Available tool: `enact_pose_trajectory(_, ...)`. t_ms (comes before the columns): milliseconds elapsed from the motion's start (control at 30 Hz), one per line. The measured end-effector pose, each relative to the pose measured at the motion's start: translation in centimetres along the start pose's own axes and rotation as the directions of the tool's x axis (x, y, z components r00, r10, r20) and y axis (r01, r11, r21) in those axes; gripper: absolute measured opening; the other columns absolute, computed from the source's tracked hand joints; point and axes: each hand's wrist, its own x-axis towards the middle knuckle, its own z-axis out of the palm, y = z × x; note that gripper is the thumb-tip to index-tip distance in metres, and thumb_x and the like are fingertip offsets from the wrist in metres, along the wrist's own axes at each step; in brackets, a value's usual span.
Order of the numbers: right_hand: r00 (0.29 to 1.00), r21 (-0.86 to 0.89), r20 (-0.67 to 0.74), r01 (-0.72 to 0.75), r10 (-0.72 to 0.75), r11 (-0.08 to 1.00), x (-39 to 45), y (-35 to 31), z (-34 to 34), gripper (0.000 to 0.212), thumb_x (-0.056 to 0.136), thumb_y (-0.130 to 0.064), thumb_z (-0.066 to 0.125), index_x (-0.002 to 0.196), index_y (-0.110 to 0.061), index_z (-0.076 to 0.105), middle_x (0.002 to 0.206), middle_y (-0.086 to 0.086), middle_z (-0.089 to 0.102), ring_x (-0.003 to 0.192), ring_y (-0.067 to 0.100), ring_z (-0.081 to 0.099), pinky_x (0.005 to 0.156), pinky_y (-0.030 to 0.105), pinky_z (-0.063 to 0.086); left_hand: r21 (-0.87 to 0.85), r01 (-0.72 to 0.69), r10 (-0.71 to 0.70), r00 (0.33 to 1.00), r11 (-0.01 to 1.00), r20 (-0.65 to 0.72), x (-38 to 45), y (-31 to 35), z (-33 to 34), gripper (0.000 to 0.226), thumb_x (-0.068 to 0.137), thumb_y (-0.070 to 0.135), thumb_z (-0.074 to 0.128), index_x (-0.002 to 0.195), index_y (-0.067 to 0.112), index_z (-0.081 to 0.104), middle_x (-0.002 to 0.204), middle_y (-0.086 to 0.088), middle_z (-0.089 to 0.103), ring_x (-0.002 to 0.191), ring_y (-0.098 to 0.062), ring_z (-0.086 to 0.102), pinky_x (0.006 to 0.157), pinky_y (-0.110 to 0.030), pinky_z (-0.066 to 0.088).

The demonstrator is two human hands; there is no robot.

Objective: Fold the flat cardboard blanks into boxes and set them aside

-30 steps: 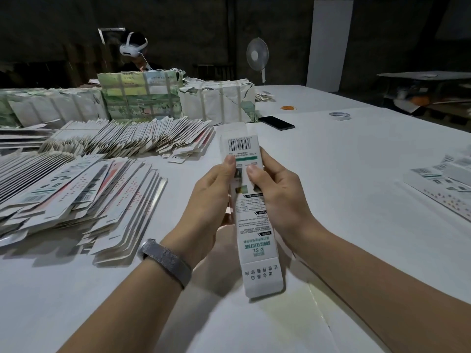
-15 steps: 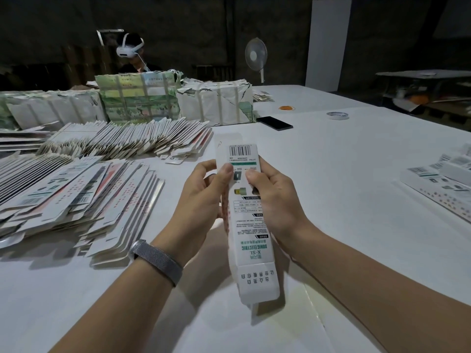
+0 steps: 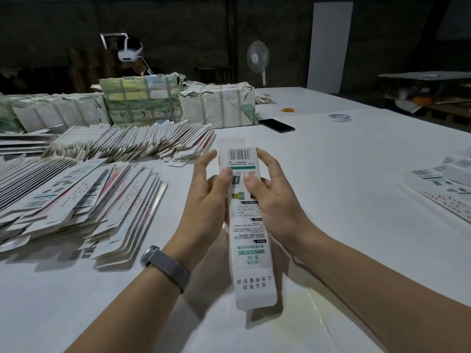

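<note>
Head view, frame centre: left hand (image 3: 204, 200) and right hand (image 3: 275, 200) pinch the blank (image 3: 248, 225) (thumbs on top); uneven squeezing could crease a panel.

carton blank (image 3: 251, 240) | reads upside down: "SONIC ELECTRIC", "X-SL" | barcode at far end, digits too small | other print unreadable

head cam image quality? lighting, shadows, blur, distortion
Head view: dim room, background nearly black; white table evenly lit, no glare. Soft shadows under the box and both forearms. Box print sharp; far bundles and fan soft. Wide-angle bowing at edges, table rim curved.
</note>
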Motion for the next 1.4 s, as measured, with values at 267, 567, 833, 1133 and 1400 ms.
enact_pose_trajectory(267, 0.999, -0.106, 0.003, 0.041, -0.041, 0.994, 0.0, 0.0, 0.0, 0.040, 0.106, -0.026, 0.047, 0.139, -0.048, 0.040, 0.110, 0.000, 0.074, 0.096, 0.024, 0.073, 0.087, 0.056, 0.058, 0.082, -0.052, 0.055, 0.998, 0.995, -0.030, -0.3, -0.4, 0.7, 0.031, 0.110, 0.028, 0.039, 0.140, 0.034, 0.041, 0.105, 0.014, 0.076, 0.089, -0.012, 0.075, 0.068, -0.023, 0.058)
enact_pose_trajectory(567, 1.000, -0.057, 0.026, 0.011, -0.010, 0.998, -0.1, -0.3, 0.0, 0.041, 0.104, -0.022, 0.050, 0.138, -0.043, 0.039, 0.102, 0.007, 0.075, 0.086, 0.024, 0.074, 0.078, 0.044, 0.062, 0.029, -0.002, 0.001, 0.999, 1.000, 0.033, -0.1, 0.2, 0.3, 0.034, 0.111, 0.017, 0.033, 0.137, 0.034, 0.046, 0.102, 0.001, 0.077, 0.082, -0.016, 0.073, 0.066, -0.026, 0.058)
enact_pose_trajectory(833, 0.996, -0.017, 0.078, -0.050, 0.052, 0.999, -0.2, -0.9, -0.2, 0.047, 0.103, -0.010, 0.045, 0.138, -0.040, 0.039, 0.101, 0.008, 0.075, 0.072, 0.019, 0.070, 0.064, 0.032, 0.059, 0.000, 0.090, -0.090, 0.995, 0.996, 0.045, -0.1, 0.4, -0.2, 0.036, 0.082, 0.031, 0.040, 0.115, 0.037, 0.050, 0.086, 0.002, 0.077, 0.062, -0.017, 0.070, 0.044, -0.032, 0.053)
enact_pose_trajectory(1133, 0.993, 0.028, 0.088, -0.081, 0.078, 0.996, -0.5, -1.3, 0.0, 0.041, 0.101, -0.005, 0.044, 0.123, -0.040, 0.046, 0.101, 0.017, 0.073, 0.070, 0.022, 0.068, 0.061, 0.032, 0.058, -0.004, 0.090, -0.090, 0.996, 0.996, 0.017, 0.1, 0.3, -0.3, 0.031, 0.080, 0.028, 0.040, 0.110, 0.027, 0.052, 0.078, 0.000, 0.075, 0.056, -0.020, 0.068, 0.044, -0.033, 0.050)
enact_pose_trajectory(1400, 0.994, -0.053, 0.037, -0.103, 0.105, 0.993, 0.0, -1.0, -0.4, 0.037, 0.083, -0.030, 0.048, 0.120, -0.032, 0.050, 0.090, 0.007, 0.077, 0.067, 0.019, 0.069, 0.063, 0.042, 0.055, 0.018, 0.017, -0.017, 1.000, 1.000, 0.016, -0.1, 0.5, -0.2, 0.031, 0.081, 0.025, 0.040, 0.110, 0.031, 0.052, 0.081, -0.003, 0.076, 0.056, -0.018, 0.067, 0.044, -0.031, 0.049)
